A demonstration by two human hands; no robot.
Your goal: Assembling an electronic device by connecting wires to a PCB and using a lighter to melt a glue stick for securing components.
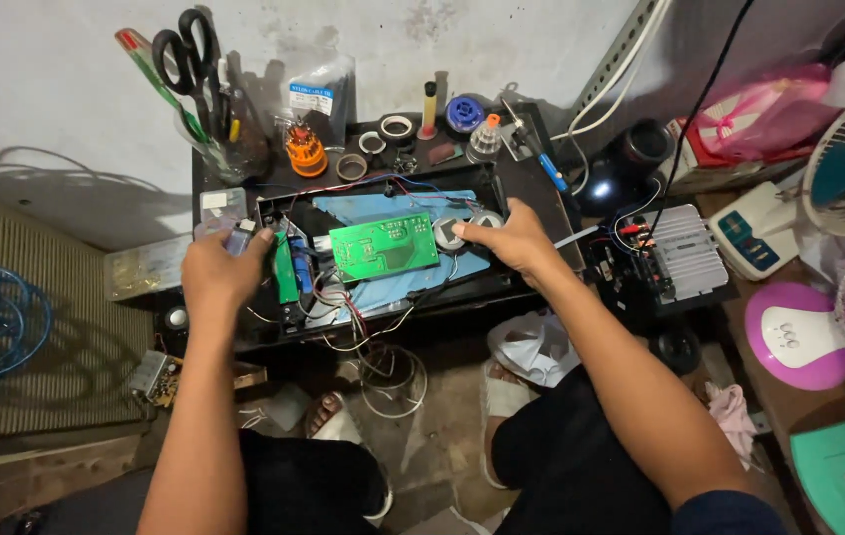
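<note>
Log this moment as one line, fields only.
left hand: grips left end of open black case | right hand: on round silver part | green circuit board: flat between hands

You have one view only, from the camera on your head. It looks steeply down and forward over your forearms at the black open chassis (383, 253), close in front of you. Your knees fill the lower edge; the wall (66, 99) closes the top. No second view shares coverage.
</note>
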